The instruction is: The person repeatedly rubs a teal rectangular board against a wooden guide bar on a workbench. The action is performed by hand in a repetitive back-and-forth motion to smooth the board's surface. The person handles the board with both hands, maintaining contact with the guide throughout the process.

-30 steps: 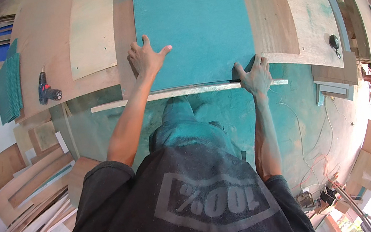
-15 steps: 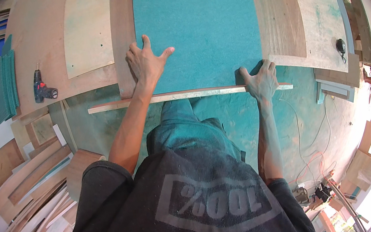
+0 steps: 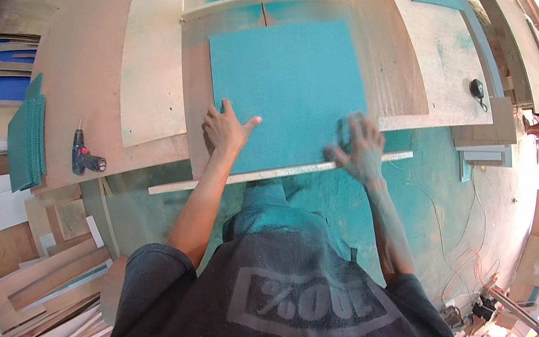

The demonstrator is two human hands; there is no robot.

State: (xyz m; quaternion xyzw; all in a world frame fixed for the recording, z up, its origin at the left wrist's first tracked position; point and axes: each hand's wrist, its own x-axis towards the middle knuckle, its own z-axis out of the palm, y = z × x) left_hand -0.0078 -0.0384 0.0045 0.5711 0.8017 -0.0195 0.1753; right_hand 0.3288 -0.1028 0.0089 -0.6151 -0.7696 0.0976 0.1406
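On the plywood workbench (image 3: 95,76), both hands' fingers lie spread on the square teal panel (image 3: 288,82).

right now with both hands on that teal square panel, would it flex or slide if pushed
The teal panel lies dead flat with straight edges, so it is probably stiff, not floppy. It rests on a smooth, dusty plywood bench, so it should slide readily. The left hand and right hand press near its front edge; being broad and thin, it looks awkward to lift single-handed.

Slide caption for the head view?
Both hands, left and right, flat on a teal panel on the workbench.
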